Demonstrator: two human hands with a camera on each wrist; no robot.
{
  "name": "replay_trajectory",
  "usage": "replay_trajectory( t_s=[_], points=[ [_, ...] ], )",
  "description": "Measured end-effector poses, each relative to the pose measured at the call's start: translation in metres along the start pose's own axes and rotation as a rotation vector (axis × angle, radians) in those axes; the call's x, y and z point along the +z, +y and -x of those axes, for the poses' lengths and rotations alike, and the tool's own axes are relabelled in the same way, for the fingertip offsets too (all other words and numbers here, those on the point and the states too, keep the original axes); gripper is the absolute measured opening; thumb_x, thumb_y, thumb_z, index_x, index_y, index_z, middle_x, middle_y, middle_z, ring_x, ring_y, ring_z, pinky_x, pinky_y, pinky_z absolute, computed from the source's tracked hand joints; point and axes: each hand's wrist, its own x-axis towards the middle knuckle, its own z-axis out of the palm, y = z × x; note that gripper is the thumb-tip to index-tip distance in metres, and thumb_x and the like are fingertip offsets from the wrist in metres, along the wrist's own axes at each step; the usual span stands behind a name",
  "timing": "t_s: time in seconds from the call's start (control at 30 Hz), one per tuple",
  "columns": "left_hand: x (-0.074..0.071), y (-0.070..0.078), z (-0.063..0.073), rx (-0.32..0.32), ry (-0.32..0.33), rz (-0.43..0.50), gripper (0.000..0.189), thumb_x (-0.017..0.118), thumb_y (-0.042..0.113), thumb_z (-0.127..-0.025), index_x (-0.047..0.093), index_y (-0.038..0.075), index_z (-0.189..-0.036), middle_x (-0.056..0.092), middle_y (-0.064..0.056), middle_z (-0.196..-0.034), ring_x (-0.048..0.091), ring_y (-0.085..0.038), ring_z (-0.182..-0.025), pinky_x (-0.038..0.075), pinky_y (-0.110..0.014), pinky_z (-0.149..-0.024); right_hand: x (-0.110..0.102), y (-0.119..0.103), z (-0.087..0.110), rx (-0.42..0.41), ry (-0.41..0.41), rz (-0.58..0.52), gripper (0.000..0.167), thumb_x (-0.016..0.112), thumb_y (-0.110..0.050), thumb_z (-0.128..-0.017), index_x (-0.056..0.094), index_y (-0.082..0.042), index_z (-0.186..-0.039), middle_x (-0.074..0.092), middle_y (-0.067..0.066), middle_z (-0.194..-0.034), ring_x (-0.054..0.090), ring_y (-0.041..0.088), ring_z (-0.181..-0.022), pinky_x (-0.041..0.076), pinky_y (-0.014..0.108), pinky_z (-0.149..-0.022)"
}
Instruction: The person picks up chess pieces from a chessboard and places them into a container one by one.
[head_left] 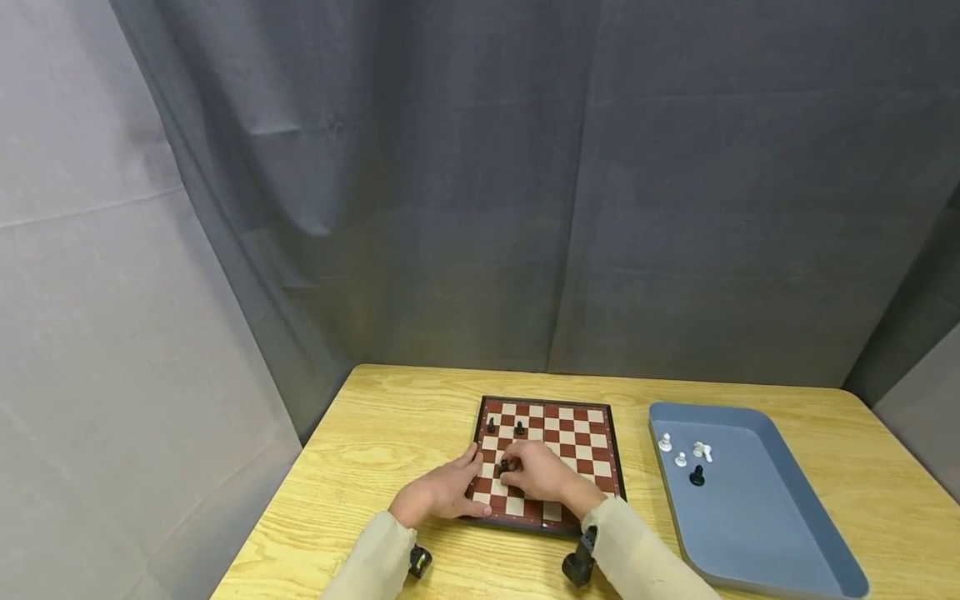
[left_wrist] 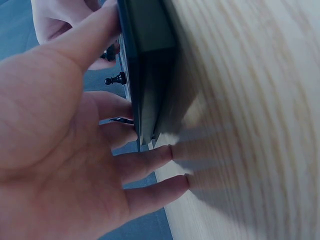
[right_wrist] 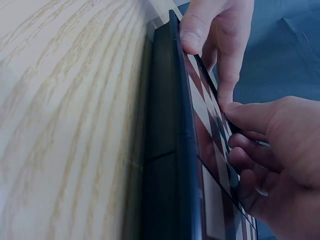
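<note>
A red-and-white chessboard [head_left: 585,437] with a dark frame lies on the table. My right hand [head_left: 542,473] pinches a black chess piece [head_left: 504,468] between thumb and fingers, low over the left half of the board. Beside the board's left edge is my left hand [head_left: 442,487], its thumb resting on the near left corner. In the left wrist view, two of its fingertips [left_wrist: 180,186] touch the tabletop while the others lie at the frame. A black pawn [head_left: 520,428] and another black piece [head_left: 491,426] stand on the far left squares.
A blue-grey tray [head_left: 806,492] sits right of the board. Inside are several white chess pieces [head_left: 680,459] and one black piece [head_left: 697,476]. The wooden table [head_left: 390,417] backs onto a grey curtain [head_left: 480,250].
</note>
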Motion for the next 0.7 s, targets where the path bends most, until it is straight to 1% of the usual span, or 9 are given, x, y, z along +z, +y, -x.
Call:
replay_trajectory(
  t_s=[0.37, 0.5, 0.7],
  points=[
    [-0.001, 0.0, 0.001, 0.014, 0.011, -0.005, 0.09, 0.06, 0.053, -0.087, 0.018, 0.006, -0.152, 0.005, -0.012, -0.158, 0.028, -0.031, -0.137, 0.032, -0.042, -0.107, -0.012, 0.002, 0.009, 0.011, 0.029, -0.02, 0.008, 0.07, -0.013, -0.087, 0.068, -0.009, -0.093, 0.059, -0.007, -0.081, 0.055, 0.007, -0.071, 0.048, 0.027, -0.062],
    [-0.001, 0.0, 0.001, 0.011, 0.017, 0.011, 0.09, 0.061, 0.052, -0.087, 0.019, 0.007, -0.152, 0.005, -0.011, -0.158, 0.027, -0.031, -0.137, 0.031, -0.042, -0.107, -0.016, 0.005, 0.012, 0.026, 0.043, -0.012, 0.008, 0.07, -0.014, -0.086, 0.069, -0.009, -0.093, 0.06, -0.007, -0.08, 0.055, 0.006, -0.07, 0.048, 0.027, -0.062],
    [0.001, 0.0, 0.001, 0.014, 0.013, 0.016, 0.089, 0.061, 0.052, -0.087, 0.02, 0.007, -0.152, 0.006, -0.011, -0.158, 0.027, -0.031, -0.138, 0.031, -0.042, -0.107, -0.021, 0.01, 0.017, 0.036, 0.062, 0.005, 0.008, 0.071, -0.015, -0.085, 0.069, -0.01, -0.092, 0.059, -0.008, -0.08, 0.054, 0.006, -0.07, 0.048, 0.028, -0.062]
  ],
)
